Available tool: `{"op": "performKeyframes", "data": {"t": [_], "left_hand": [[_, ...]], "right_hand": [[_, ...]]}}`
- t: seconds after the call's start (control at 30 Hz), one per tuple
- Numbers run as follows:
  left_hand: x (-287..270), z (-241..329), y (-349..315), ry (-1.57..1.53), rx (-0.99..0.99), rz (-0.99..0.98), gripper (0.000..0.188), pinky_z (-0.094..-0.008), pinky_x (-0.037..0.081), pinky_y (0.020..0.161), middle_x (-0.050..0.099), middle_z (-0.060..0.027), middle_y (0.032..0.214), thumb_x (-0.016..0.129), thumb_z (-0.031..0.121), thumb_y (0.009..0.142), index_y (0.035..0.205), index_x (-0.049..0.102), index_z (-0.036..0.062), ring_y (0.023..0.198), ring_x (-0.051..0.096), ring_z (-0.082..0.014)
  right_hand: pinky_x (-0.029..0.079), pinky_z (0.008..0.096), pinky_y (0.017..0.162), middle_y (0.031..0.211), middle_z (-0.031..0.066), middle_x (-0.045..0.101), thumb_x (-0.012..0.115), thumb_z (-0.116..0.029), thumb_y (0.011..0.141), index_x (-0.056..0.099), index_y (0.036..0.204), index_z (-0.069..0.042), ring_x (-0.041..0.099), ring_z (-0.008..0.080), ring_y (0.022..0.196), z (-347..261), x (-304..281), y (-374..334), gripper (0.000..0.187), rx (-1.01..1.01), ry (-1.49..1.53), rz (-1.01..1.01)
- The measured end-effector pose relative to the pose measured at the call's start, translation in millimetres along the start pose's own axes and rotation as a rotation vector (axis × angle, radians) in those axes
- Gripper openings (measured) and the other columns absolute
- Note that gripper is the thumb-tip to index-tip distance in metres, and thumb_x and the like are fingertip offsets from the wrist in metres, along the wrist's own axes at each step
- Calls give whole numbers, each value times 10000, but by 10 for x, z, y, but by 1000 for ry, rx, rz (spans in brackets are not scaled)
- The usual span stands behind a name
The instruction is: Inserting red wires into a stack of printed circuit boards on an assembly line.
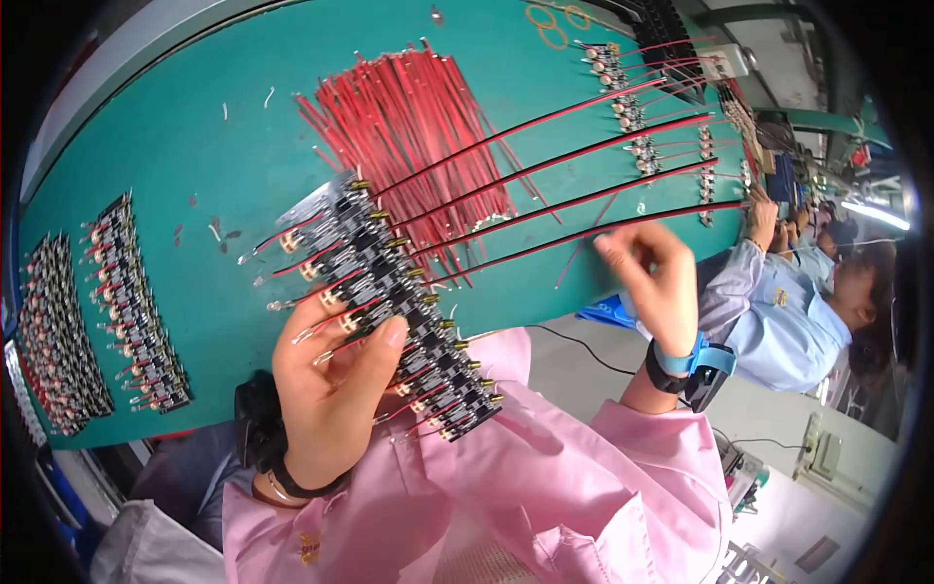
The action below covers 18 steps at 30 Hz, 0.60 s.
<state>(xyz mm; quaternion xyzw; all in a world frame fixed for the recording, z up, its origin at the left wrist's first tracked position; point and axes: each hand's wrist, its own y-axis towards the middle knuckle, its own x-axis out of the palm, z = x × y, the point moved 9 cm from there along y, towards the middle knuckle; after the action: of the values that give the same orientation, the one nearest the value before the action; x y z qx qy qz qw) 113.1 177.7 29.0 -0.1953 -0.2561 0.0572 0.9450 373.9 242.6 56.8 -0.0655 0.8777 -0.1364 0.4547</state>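
At the far left of the green work table (224, 146), flat rows of small black circuit boards (136, 307) lie side by side. Next comes my left hand (326, 389): its fingers are clamped on a long black strip of joined circuit boards with brass pins (409, 302), thumb over the front. The strip's long axis goes from upper left to lower right, tilted above the table edge. Four long red-and-black wires (584, 161) run from the strip up to the right, nearly parallel. Behind them lies a loose pile of short red wires (409, 117). My right hand (657, 282) is at the far end of the lowest wire, fingertips pinched together on it. Further right, a person in a light blue coat (778, 311) works.
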Motion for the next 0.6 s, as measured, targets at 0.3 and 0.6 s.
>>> {"op": "performKeyframes", "data": {"t": [0.3, 0.6], "left_hand": [[-13, 28, -22, 26, 40, -20, 272, -164, 454, 590, 553, -48, 922, 550, -34, 788, 1048, 467, -40, 743, 537, -54], [11, 42, -20, -28, 76, -48, 276, -193, 461, 676, 552, -65, 959, 524, -69, 789, 1056, 457, -39, 811, 540, -81]], "right_hand": [[404, 309, 642, 821, 77, 528, 636, -30, 670, 557, 783, -15, 494, 236, 738, -302, -370, 338, 138, -665, -379, 189], [397, 240, 567, 790, 48, 470, 553, -58, 804, 464, 845, -14, 458, 142, 680, -261, -446, 117, 108, -455, 389, 195]]}}
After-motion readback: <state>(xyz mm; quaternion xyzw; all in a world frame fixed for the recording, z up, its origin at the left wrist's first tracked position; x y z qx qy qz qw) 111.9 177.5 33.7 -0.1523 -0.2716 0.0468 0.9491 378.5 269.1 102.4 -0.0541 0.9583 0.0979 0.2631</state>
